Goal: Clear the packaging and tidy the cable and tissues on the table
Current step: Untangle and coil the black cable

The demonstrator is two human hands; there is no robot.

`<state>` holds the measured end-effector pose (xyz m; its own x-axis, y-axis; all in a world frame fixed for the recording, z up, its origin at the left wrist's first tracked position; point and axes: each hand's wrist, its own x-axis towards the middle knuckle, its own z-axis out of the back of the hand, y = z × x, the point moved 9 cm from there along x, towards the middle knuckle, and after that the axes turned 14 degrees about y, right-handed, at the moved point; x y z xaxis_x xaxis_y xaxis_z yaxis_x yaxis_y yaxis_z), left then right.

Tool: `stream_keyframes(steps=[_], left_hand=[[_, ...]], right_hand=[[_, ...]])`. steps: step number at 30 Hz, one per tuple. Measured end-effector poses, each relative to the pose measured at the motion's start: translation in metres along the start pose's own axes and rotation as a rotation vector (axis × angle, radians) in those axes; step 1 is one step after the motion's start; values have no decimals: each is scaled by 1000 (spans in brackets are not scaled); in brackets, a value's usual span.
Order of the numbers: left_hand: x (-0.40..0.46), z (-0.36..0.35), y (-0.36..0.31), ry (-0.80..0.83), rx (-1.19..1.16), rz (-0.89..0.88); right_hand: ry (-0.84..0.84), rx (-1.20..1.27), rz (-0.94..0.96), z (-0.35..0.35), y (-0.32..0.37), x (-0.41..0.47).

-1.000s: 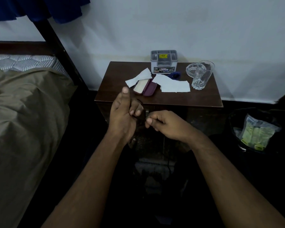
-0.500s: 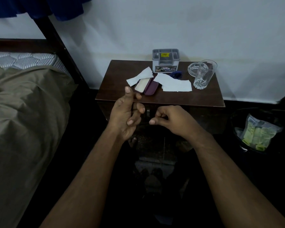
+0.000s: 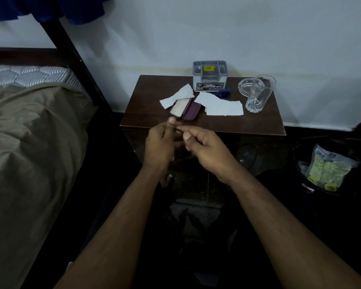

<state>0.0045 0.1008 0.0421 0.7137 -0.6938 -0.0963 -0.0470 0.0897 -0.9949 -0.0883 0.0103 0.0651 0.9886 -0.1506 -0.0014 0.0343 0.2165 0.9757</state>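
Both hands meet at the table's (image 3: 248, 126) 6 o'clock edge. Left hand (image 3: 159, 143) and right hand (image 3: 204, 146) have fingers curled, likely winding the cable; it's too dark to see, so grip unclear. Tissues (image 3: 221, 105) lie at 12 o'clock, untouched; packaging (image 3: 327, 166) sits in the bin (image 3: 300, 147) at 3. Next: set cable down, gather tissues.

Both hands meet at the front edge of the dark desk (image 3: 146, 97). Left hand (image 3: 158, 144) and right hand (image 3: 206, 149) have fingers curled, fingertips touching; blurred, can't tell what's held, if anything. On the desk: two white tissues (image 3: 178, 96) (image 3: 221, 105), open maroon case (image 3: 186, 109) between them, grey organizer box (image 3: 210, 76) at back, clear glass (image 3: 258, 93) touching a glass ashtray (image 3: 246, 86). Bin (image 3: 300, 155) on right holds a plastic packet (image 3: 329, 167). Bed (image 3: 29, 142) on left.
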Motion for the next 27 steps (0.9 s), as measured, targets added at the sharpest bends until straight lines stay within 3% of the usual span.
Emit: stream_keyframes(steps=[3, 6, 9, 12, 17, 20, 22, 25, 27], left_hand=[[2, 12, -3, -101, -328, -27], [5, 12, -2, -59, -704, -6], [6, 14, -8, 46, -836, -10], [7, 5, -15, 215, -705, -6], [-2, -28, -2, 492, 159, 52], [-4, -29, 10, 463, 442, 87], [-2, -25, 9, 381, 410, 71], [7, -9, 0, 162, 98, 19], [10, 7, -5, 12, -96, -32]], right_hand=[[175, -6, 89, -16, 8, -3], [308, -114, 51, -24, 1, -6], [387, -269, -70, -23, -17, -6], [261, -444, -133, 0, -24, 1], [-56, -689, -278, 40, -26, 3], [-180, -621, -206, 43, -18, 0], [-175, -485, -138, 39, -12, 1], [-53, -178, -35, 21, -4, 3], [87, -122, 62, -1, 4, 2]])
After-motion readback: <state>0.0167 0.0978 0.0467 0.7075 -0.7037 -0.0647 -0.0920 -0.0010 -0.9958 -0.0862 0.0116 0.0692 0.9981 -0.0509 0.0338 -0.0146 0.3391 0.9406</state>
